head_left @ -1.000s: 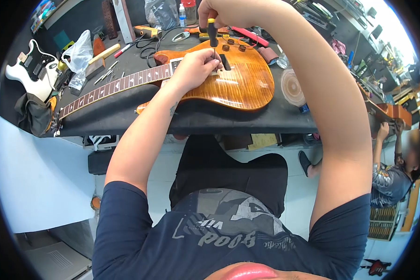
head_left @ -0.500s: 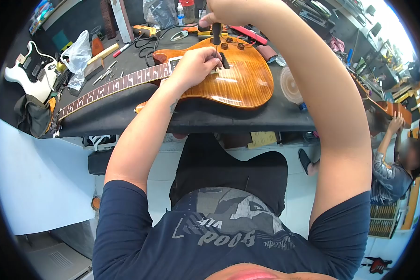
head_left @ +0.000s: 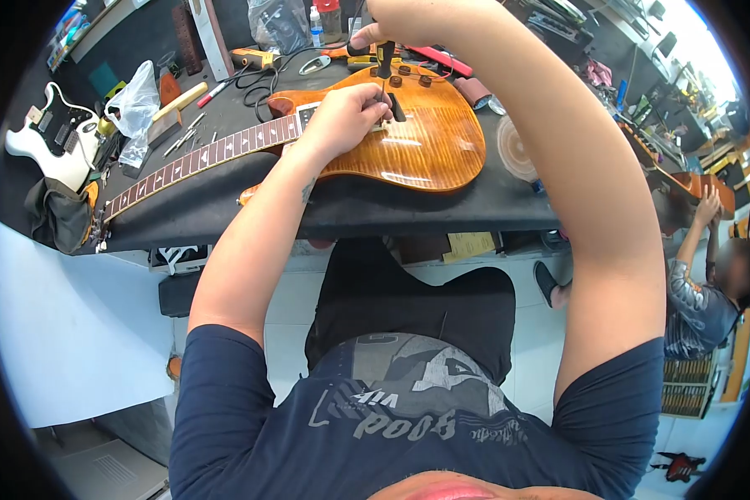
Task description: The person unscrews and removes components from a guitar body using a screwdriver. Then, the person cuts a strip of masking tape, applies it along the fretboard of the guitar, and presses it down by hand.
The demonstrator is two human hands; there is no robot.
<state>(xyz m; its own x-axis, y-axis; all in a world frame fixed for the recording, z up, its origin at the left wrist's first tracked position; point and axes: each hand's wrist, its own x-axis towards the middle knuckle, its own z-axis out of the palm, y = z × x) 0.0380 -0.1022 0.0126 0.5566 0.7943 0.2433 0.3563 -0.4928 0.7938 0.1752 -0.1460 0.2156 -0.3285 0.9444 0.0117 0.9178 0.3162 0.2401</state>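
An amber flame-top electric guitar (head_left: 437,137) lies face up on the black bench, its neck (head_left: 217,152) pointing left. My right hand (head_left: 400,18), cut off by the top edge of the view, is closed on the top of an upright screwdriver (head_left: 384,62) with a dark handle. The thin shaft runs down to my left hand (head_left: 352,115), which rests over the guitar body by the bridge end. Its fingers are pinched together around the lower end of the shaft; what lies between them is hidden. Dark control knobs (head_left: 396,82) sit just behind.
On the left lie a white guitar body (head_left: 46,137), a plastic bag (head_left: 133,108), a wooden-handled tool (head_left: 179,102) and small metal tools (head_left: 187,135). A round clear lid (head_left: 517,150) is right of the guitar. Another person (head_left: 700,300) handles an instrument at far right.
The view has shifted slightly, so the bench items sit a little further left. Both hands keep almost the same pose, and the screwdriver stays upright over the guitar.
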